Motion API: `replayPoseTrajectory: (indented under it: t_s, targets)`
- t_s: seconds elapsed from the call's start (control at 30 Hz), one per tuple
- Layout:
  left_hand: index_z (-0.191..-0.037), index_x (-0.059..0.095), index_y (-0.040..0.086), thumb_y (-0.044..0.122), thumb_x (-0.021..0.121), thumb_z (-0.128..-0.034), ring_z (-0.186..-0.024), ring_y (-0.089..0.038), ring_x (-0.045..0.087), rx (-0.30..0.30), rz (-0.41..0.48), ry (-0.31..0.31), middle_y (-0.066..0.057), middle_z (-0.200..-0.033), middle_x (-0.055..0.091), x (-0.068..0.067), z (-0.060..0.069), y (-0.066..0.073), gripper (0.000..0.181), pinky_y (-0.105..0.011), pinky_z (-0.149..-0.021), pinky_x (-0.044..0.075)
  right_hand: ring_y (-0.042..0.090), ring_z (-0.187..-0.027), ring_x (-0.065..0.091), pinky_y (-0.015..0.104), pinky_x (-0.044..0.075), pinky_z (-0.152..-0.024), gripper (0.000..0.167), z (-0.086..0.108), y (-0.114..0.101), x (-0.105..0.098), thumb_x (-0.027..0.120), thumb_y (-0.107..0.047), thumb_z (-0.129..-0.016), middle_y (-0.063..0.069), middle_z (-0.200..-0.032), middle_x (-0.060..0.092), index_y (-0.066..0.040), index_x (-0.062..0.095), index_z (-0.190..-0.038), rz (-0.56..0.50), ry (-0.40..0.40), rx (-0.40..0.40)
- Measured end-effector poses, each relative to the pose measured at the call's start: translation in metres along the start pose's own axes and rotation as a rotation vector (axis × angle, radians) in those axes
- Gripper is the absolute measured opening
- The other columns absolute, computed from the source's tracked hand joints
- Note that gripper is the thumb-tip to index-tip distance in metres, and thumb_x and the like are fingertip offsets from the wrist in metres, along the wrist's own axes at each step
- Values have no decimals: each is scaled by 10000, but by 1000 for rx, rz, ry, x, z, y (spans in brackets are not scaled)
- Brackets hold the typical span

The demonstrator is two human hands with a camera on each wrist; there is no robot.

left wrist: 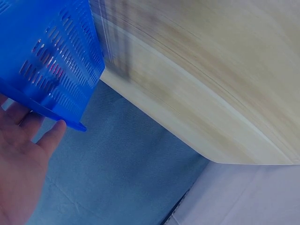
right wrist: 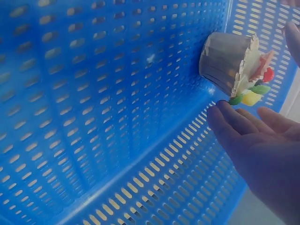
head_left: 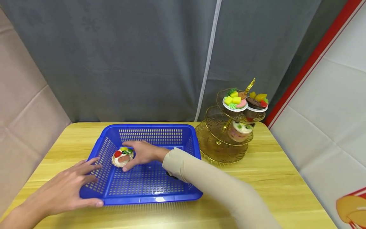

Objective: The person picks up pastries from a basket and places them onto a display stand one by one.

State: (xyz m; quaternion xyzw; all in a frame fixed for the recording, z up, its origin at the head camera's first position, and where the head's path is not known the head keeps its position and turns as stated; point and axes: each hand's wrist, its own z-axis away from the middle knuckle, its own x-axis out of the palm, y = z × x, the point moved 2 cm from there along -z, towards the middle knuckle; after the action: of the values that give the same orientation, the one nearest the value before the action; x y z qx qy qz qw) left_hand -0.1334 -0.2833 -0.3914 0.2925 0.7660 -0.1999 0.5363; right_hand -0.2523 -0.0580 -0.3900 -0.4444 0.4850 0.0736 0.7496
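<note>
A toy cupcake (head_left: 122, 157) topped with white cream and fruit pieces stands at the left end of a blue plastic basket (head_left: 151, 201). In the right wrist view, the cupcake (right wrist: 229, 63) has a grey pleated cup. My right hand (head_left: 142, 155) reaches into the basket beside the cupcake, thumb and fingers spread apart around its right side. Whether the fingertips touch it, I cannot tell. My left hand (head_left: 71, 184) rests at the basket's left rim with loosely spread fingers, its thumb by the front left corner. The left wrist view shows these fingers (left wrist: 51, 138) at the rim.
To the right stands a three-tier gold-edged stand (head_left: 218, 156). Its top tier bears a fruit-topped cupcake (head_left: 235, 103) and a chocolate one (head_left: 256, 106); a pink dessert cup (head_left: 239, 131) sits on the middle tier. A grey curtain (head_left: 128, 63) hangs behind the wooden table (head_left: 274, 178).
</note>
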Motion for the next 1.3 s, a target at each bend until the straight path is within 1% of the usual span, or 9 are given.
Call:
replayPoseTrajectory:
  t_s: [0.17, 0.27, 0.33, 0.47, 0.73, 0.77, 0.97, 1.1, 1.3]
  targets:
    - [-901, 771, 105, 748, 750, -626, -1201, -458, 539, -19, 2, -5, -124, -1234, 661, 1, 1, 0, 700, -276, -1195, 148, 107, -1368, 429, 171, 302, -1095, 927, -7, 3, 6, 863, -380, -758, 35, -1499, 482, -101, 402, -1512, 32, 5, 6]
    - [-902, 773, 105, 748, 754, -621, -1213, -451, 533, -31, 9, -16, -119, -1242, 656, 1, 1, 1, 702, -521, -1024, 413, 86, -1294, 490, 152, 332, -1055, 909, -10, 2, 8, 868, -365, -753, 25, -1442, 536, -97, 422, -1498, 51, 14, 12]
    - [-894, 771, 103, 744, 757, -619, -1208, -453, 535, -29, 12, -18, -118, -1240, 656, 1, 1, 1, 697, -529, -1065, 381, 77, -1262, 509, 144, 342, -1037, 897, -12, 0, 9, 874, -352, -749, 18, -1423, 551, -100, 434, -1490, 63, 22, 20]
    - [-884, 769, 109, 749, 754, -617, -1204, -449, 539, -11, 3, 0, -112, -1233, 659, 2, 1, 0, 693, -246, -1194, 122, 68, -1257, 512, 136, 340, -1034, 883, -16, -3, 13, 878, -324, -750, 8, -1431, 550, -109, 442, -1486, 105, 40, 31]
    - [-887, 770, 99, 753, 744, -628, -1188, -466, 547, 14, -3, 9, -122, -1224, 667, 3, 1, -1, 704, -110, -1137, -7, 67, -1282, 500, 155, 338, -1054, 810, -16, -10, 20, 845, -275, -804, -36, -1422, 556, -136, 437, -1489, 185, 49, 22]
    - [-884, 768, 97, 750, 745, -629, -1188, -466, 548, 16, -4, 9, -126, -1222, 667, 3, 1, -1, 701, -199, -1188, 61, 67, -1284, 499, 158, 338, -1057, 805, -16, -10, 21, 844, -273, -805, -41, -1420, 557, -139, 439, -1487, 190, 52, 22]
    - [-888, 772, 97, 750, 746, -631, -1189, -456, 547, -4, -6, -8, -123, -1227, 665, 2, 1, 0, 702, -232, -1198, 86, 43, -1196, 547, 124, 372, -999, 778, -16, -11, 21, 858, -262, -780, -42, -1342, 608, -124, 485, -1449, 185, 88, 24]
    - [-884, 771, 94, 742, 754, -625, -1182, -460, 544, -1, 0, -13, -136, -1230, 662, 3, 1, 0, 698, -66, -1085, -52, 45, -1155, 561, 114, 382, -977, 742, -17, -10, 21, 850, -247, -770, -24, -1292, 631, -99, 515, -1415, 195, 104, 9]
    - [-870, 769, 109, 744, 751, -630, -1167, -461, 555, 13, -5, 1, -131, -1214, 671, 2, -1, 0, 679, -71, -1099, -40, 25, -1036, 551, 88, 394, -883, 706, -18, -10, 21, 852, -243, -741, -56, -1154, 640, -108, 555, -1367, 210, 128, 19]
